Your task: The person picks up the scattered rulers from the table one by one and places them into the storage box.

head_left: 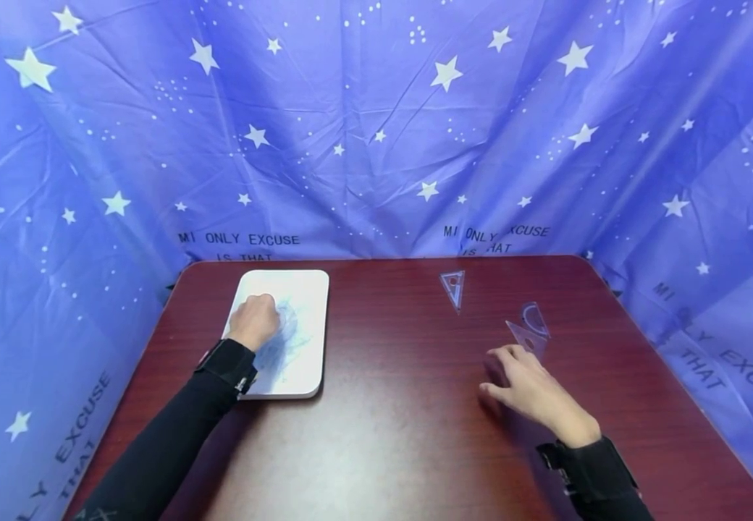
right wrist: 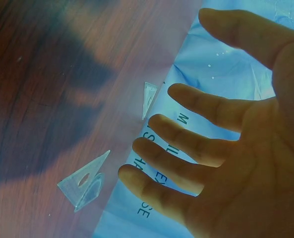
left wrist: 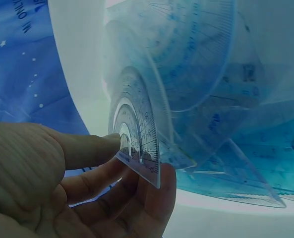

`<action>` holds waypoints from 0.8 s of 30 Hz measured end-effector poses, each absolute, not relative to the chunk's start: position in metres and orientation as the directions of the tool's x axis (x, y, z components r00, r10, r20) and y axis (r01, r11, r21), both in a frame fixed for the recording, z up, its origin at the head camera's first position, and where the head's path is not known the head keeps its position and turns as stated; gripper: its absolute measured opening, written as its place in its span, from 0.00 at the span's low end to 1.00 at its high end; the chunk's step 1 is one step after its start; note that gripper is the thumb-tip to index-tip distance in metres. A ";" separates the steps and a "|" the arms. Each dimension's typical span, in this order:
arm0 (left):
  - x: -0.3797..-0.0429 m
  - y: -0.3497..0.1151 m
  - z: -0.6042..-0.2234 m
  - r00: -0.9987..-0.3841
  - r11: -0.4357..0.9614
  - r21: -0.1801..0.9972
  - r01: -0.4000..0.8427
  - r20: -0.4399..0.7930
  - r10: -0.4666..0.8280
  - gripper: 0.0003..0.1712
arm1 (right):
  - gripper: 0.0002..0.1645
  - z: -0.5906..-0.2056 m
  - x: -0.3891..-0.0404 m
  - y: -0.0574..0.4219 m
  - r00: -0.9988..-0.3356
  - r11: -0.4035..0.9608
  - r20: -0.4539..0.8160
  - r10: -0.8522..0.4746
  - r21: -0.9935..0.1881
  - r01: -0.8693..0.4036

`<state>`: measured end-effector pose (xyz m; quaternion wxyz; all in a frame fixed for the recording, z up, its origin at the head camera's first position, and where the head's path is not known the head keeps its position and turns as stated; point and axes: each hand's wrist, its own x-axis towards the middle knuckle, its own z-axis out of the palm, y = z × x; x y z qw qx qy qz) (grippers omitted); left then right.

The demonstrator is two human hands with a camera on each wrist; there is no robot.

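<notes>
My left hand (head_left: 255, 322) is over the white tray (head_left: 314, 289) at the left of the table. In the left wrist view its thumb and fingers pinch a clear protractor (left wrist: 135, 119) by its straight-edge side. Behind it in the tray lie several clear bluish drawing tools, among them a large protractor (left wrist: 206, 74). My right hand (head_left: 533, 387) hovers at the right with fingers spread and relaxed, holding nothing. Just beyond its fingertips, a clear set square (head_left: 525, 337) lies with a small protractor (head_left: 536, 318) beside it, the two overlapping in the right wrist view.
Another clear set square (head_left: 455, 289) lies near the back of the dark red wooden table (head_left: 383, 347). A blue curtain (head_left: 350, 145) with white stars surrounds the table at the back and both sides.
</notes>
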<state>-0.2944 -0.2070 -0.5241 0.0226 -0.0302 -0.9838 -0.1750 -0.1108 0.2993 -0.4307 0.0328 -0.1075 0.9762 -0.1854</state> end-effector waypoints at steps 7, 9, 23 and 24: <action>-0.280 -0.203 -0.511 -0.998 0.944 0.324 0.059 0.053 0.045 0.19 | 0.35 -0.430 -0.111 0.300 -0.973 0.906 -0.031 -0.230 -0.372 -0.202; -0.274 -0.199 -0.503 -0.998 0.945 0.322 0.053 0.044 0.041 0.18 | 0.36 -0.429 -0.112 0.302 -0.973 0.906 -0.038 -0.228 -0.374 -0.197; -0.202 -0.145 -0.413 -0.990 0.933 0.339 0.122 0.104 0.092 0.13 | 0.42 -0.434 -0.145 0.347 -0.988 0.955 -0.146 -0.043 -0.295 0.003; -0.197 -0.140 -0.408 -0.989 0.932 0.340 0.128 0.111 0.096 0.14 | 0.43 -0.436 -0.149 0.350 -0.989 0.957 -0.148 -0.025 -0.290 0.019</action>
